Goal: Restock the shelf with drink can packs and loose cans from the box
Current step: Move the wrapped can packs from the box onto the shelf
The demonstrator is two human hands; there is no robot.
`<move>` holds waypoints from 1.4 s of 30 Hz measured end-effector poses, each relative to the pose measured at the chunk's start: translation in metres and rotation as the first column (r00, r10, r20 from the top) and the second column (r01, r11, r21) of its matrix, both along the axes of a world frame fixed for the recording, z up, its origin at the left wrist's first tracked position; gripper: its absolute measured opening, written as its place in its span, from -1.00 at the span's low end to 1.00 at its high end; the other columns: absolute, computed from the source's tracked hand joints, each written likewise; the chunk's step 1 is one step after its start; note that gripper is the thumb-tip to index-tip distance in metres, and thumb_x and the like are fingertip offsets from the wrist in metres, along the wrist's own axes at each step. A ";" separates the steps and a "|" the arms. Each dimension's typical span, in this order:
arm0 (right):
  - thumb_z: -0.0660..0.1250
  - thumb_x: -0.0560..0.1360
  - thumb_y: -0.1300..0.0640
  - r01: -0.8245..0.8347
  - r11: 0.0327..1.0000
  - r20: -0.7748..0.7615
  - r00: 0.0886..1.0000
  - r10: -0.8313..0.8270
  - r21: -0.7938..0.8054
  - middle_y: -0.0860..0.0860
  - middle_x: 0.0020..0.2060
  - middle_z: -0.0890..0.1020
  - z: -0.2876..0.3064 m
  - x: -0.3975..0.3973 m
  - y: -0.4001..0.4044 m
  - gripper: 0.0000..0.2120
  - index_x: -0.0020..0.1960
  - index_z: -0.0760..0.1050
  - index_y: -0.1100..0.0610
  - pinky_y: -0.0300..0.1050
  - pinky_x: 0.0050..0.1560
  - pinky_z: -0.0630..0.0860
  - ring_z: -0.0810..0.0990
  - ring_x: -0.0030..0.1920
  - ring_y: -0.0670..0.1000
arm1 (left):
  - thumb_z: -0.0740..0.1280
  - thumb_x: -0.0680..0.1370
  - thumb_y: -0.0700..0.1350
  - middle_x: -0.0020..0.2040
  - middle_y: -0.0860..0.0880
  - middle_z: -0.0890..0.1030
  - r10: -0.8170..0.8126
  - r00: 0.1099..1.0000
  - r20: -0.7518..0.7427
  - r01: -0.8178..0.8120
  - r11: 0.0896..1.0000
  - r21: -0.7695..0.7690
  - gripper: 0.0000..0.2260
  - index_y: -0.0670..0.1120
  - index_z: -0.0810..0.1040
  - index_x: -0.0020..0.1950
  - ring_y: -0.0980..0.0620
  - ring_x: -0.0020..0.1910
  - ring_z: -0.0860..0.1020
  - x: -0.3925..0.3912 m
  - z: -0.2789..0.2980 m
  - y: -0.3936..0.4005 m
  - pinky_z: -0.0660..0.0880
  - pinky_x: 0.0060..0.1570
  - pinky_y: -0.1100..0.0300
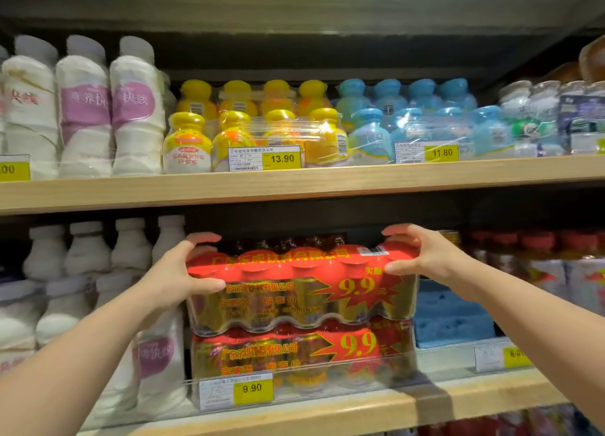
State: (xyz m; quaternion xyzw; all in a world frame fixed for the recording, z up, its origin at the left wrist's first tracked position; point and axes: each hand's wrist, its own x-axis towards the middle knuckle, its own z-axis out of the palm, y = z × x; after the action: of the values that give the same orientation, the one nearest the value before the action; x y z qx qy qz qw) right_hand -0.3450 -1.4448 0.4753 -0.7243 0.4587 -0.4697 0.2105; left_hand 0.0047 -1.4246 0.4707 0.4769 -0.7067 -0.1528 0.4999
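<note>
Wooden store shelf (294, 412), head view: left hand (176, 272) and right hand (425, 258) each grip an end of the upper can pack (301, 291), squaring it atop the lower pack (294, 357) above the 9.90 price tag (252, 390). Box and loose cans out of frame; rear stock dark, indistinct.

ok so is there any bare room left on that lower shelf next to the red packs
Hardly. The upper red can pack, gripped by left hand and right hand, sits on the lower pack. White bottles crowd its left, blue cartons its right. Bare patches: the dark gap above, the shelf lip before the cartons.
</note>
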 end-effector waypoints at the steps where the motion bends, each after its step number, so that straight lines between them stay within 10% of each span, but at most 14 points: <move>1: 0.47 0.32 0.22 0.004 1.000 0.015 1.000 -0.004 -0.004 0.04 0.13 0.49 -0.002 0.000 -0.001 -0.52 0.15 0.37 -0.02 -0.06 0.13 0.48 0.46 0.17 0.04 | 0.45 0.33 -0.36 0.17 -0.06 0.49 -0.004 1.000 -0.012 0.004 1.000 0.009 -0.46 0.24 0.39 -0.01 -0.06 0.18 0.48 -0.001 -0.001 -0.001 0.43 0.12 0.09; 12: 0.35 0.44 0.05 0.104 0.994 0.281 0.955 -0.091 -0.032 0.06 0.34 0.39 -0.031 0.014 -0.003 -0.45 0.37 0.25 -0.04 0.11 0.27 0.44 0.42 0.30 0.11 | 0.32 0.47 -0.28 0.21 0.05 0.35 0.161 0.975 -0.155 -0.186 0.969 -0.163 -0.48 0.01 0.27 0.37 0.10 0.15 0.36 -0.024 -0.030 -0.002 0.37 -0.17 0.48; 18: 0.27 0.50 0.10 0.084 0.996 0.374 0.923 -0.086 0.021 0.02 0.47 0.17 -0.061 0.027 0.008 -0.24 0.49 -0.16 -0.02 -0.02 0.37 0.23 0.24 0.42 0.03 | 0.30 0.50 -0.10 0.51 -0.10 0.15 0.323 0.909 -0.264 -0.328 0.944 0.026 -0.28 0.00 -0.10 0.50 -0.10 0.46 0.19 -0.035 -0.065 -0.003 0.20 0.42 -0.13; 42: 0.32 0.45 0.01 0.250 0.950 0.371 0.877 -0.304 0.186 0.17 0.19 0.54 -0.092 0.037 -0.002 -0.52 0.30 0.35 0.16 0.10 0.11 0.49 0.53 0.13 0.15 | 0.20 0.55 -0.09 0.50 -0.07 0.19 0.482 0.832 -0.275 -0.492 0.870 0.034 -0.41 0.15 -0.04 0.48 -0.16 0.44 0.21 -0.057 -0.110 0.006 0.26 0.32 -0.15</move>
State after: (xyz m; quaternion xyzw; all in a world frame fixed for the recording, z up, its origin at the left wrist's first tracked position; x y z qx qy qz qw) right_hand -0.3078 -1.4464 0.3834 -0.5256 0.5359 -0.6001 0.2768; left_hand -0.0524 -1.4185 0.3609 0.6054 -0.4884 -0.0718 0.6243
